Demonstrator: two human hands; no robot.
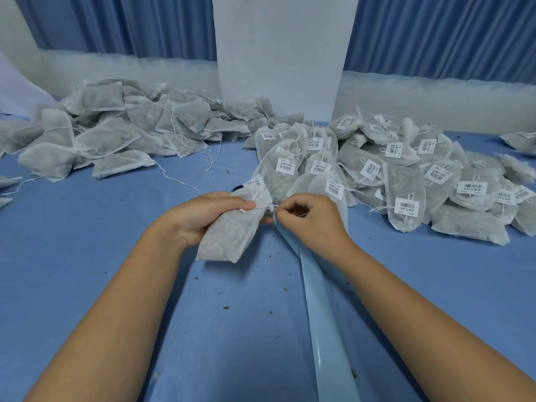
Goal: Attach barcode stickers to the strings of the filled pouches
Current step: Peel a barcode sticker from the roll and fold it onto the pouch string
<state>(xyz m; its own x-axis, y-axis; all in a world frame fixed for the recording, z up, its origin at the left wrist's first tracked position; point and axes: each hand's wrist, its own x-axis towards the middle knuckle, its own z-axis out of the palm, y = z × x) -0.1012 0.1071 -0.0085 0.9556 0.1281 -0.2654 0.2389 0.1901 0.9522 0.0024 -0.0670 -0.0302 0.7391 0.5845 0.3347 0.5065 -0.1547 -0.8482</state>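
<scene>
My left hand (pixel 203 216) grips a filled white mesh pouch (pixel 229 236) near its tied neck, thumb on top. The pouch hangs down over the blue table. My right hand (pixel 310 217) is curled just to its right and pinches at the pouch's string and a small barcode sticker (pixel 269 209), which is mostly hidden by my fingers. A light blue backing strip (pixel 322 314) runs from under my right hand toward the near edge.
A heap of unlabelled pouches (pixel 116 134) with loose strings lies at the back left. A heap of pouches with barcode stickers (pixel 391 175) fills the back right. A white panel (pixel 281 53) and blue curtains stand behind. Crumbs dot the blue table (pixel 232 314).
</scene>
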